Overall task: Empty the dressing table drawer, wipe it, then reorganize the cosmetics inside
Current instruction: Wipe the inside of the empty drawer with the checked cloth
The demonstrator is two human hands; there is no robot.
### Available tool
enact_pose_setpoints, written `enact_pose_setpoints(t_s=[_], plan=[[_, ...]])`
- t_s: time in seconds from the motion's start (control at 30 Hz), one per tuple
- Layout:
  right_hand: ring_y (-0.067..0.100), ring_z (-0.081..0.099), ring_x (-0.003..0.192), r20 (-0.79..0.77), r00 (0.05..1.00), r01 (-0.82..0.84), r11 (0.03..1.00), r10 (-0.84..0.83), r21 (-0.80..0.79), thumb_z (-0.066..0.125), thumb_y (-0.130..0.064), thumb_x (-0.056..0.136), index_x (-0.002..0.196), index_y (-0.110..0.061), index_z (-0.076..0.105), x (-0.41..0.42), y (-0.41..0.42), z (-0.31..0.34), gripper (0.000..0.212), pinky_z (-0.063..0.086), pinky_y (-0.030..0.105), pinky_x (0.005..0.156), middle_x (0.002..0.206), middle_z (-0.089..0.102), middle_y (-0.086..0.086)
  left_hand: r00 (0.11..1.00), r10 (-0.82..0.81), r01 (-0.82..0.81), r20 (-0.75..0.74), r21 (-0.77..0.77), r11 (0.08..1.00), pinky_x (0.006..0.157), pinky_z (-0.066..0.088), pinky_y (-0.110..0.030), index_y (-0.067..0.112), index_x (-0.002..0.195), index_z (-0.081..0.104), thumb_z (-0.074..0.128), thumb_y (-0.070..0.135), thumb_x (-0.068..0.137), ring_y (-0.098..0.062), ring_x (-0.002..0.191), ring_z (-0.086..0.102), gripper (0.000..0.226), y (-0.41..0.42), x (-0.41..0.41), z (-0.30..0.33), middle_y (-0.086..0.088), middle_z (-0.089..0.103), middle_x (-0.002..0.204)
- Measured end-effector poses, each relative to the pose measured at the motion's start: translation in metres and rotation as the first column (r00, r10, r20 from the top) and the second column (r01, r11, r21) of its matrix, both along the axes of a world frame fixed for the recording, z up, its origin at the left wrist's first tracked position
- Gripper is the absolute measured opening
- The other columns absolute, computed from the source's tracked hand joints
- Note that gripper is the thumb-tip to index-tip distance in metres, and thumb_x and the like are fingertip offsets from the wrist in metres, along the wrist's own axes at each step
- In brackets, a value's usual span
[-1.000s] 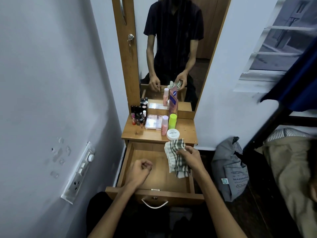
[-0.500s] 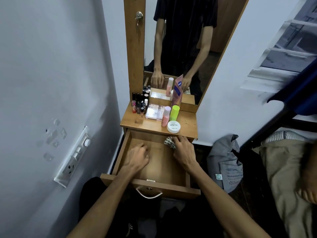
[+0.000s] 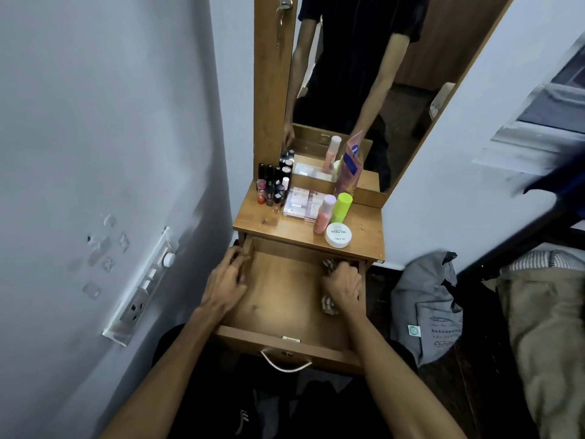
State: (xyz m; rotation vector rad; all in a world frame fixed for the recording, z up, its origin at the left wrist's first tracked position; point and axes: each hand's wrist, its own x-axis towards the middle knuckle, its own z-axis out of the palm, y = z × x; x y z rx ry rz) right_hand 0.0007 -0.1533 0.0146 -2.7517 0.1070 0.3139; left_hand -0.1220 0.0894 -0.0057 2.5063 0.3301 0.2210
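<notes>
- Half a second ago the right hand (image 3: 343,285) sat at the drawer's (image 3: 285,299) back edge near the middle; it is now at the back right corner, against the right wall.
- The cloth (image 3: 329,304) was a small bunch showing past the fingers; now bits of it show both above and below the hand, which presses down on it with fingers curled round it.
- The left hand (image 3: 226,280) was on the drawer floor a second ago as a loose fist; it now lies at the left wall near the back left corner, fingers bent over the wall's top edge. Whether it grips the wall or only rests there cannot be told.
- The cosmetics on the worktop (image 3: 364,231) stand as before.
- Counts: one drawer, pulled out, holding only the cloth; one cloth; two hands.
- On the worktop: one white jar (image 3: 338,235) at the front edge, one pink bottle (image 3: 323,215) and one green bottle (image 3: 342,208) just behind it, one flat palette (image 3: 300,202) near the middle, one pink pouch (image 3: 349,167) leaning on the mirror (image 3: 411,99) at the back.
- A cluster of small lipsticks and polishes (image 3: 273,185) fills the back left corner; too crowded to count.
- One grey bag (image 3: 427,308) lies on the floor to the right.
</notes>
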Motion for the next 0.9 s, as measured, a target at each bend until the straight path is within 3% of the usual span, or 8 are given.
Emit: enact_pose_setpoints(t_s=[0.1,0.27,0.37,0.53,0.63,0.7,0.8,0.9], plan=[[0.034,0.062,0.114,-0.073,0.996,0.067,0.988,-0.057,0.14,0.068,-0.017,0.09,0.114,0.001,0.064,-0.001,0.007,-0.002,0.03,0.051,0.035,0.088,0.121,0.065,0.017,1.0,0.025,-0.025,0.01,-0.029,0.999,0.1,0.052,-0.044,0.012,0.131,0.059,0.06,-0.002,0.08,-0.026,0.109,0.061,0.053,-0.002,0.004,-0.003,0.001,0.041,0.142],[0.036,0.065,0.112,-0.118,0.987,-0.07,0.949,0.111,0.308,0.065,-0.023,0.084,0.116,-0.007,0.068,-0.014,0.064,-0.007,0.036,0.055,0.039,0.095,0.117,0.069,0.017,0.999,0.019,-0.018,0.026,-0.042,0.999,0.103,0.05,-0.041,0.014,0.133,0.058,0.061,0.003,0.084,-0.024,0.113,0.06,0.05,0.0,0.001,-0.005,0.002,0.041,0.143],[0.035,0.066,0.107,-0.112,0.966,-0.185,0.925,0.233,0.331,0.067,-0.024,0.084,0.111,-0.009,0.069,-0.025,0.108,-0.004,0.031,0.056,0.035,0.085,0.113,0.07,0.015,0.999,0.021,-0.019,0.028,-0.06,0.998,0.106,0.048,-0.04,0.016,0.132,0.058,0.059,0.006,0.086,-0.022,0.116,0.059,0.047,0.001,-0.002,-0.005,0.005,0.041,0.144],[0.038,0.058,0.122,-0.094,0.917,-0.343,0.886,0.388,0.313,0.067,-0.023,0.086,0.125,-0.014,0.068,-0.035,0.136,-0.006,0.039,0.05,0.038,0.101,0.132,0.061,0.016,0.999,0.036,-0.031,0.041,-0.101,0.994,0.106,0.048,-0.041,0.019,0.131,0.059,0.054,0.003,0.087,-0.022,0.119,0.058,0.047,0.003,-0.006,-0.004,0.008,0.044,0.146],[0.032,0.066,0.109,-0.103,0.869,-0.437,0.847,0.485,0.302,0.066,-0.024,0.09,0.112,-0.016,0.072,-0.035,0.121,-0.005,0.024,0.053,0.036,0.094,0.116,0.071,0.01,0.999,0.038,-0.033,0.037,-0.109,0.994,0.102,0.049,-0.042,0.021,0.13,0.059,0.052,0.002,0.086,-0.02,0.118,0.057,0.048,0.005,-0.008,-0.004,0.009,0.045,0.144],[0.026,0.068,0.1,-0.124,0.803,-0.528,0.791,0.584,0.308,0.07,-0.023,0.089,0.106,-0.016,0.075,-0.04,0.107,-0.003,0.019,0.055,0.035,0.09,0.105,0.072,0.004,0.999,0.037,-0.033,0.035,-0.1,0.994,0.101,0.05,-0.046,0.022,0.13,0.059,0.053,0.005,0.086,-0.019,0.117,0.057,0.047,0.005,-0.007,-0.003,0.01,0.044,0.144],[0.024,0.068,0.097,-0.206,0.584,-0.746,0.619,0.785,0.246,0.073,-0.016,0.084,0.105,-0.019,0.077,-0.063,0.097,-0.003,0.021,0.055,0.034,0.086,0.103,0.075,0.004,0.999,0.053,-0.051,0.014,-0.091,0.994,0.1,0.051,-0.045,0.021,0.132,0.058,0.052,0.003,0.088,-0.02,0.112,0.06,0.047,0.002,-0.007,-0.002,0.01,0.043,0.145],[0.026,0.068,0.098,-0.187,0.451,-0.863,0.479,0.873,0.158,0.062,-0.009,0.077,0.1,-0.022,0.078,-0.083,0.094,-0.009,0.031,0.055,0.034,0.087,0.101,0.076,0.005,0.998,0.057,-0.056,0.021,-0.081,0.995,0.1,0.051,-0.043,0.019,0.134,0.056,0.051,0.007,0.092,-0.024,0.113,0.06,0.044,-0.003,-0.008,0.0,0.01,0.041,0.147]])
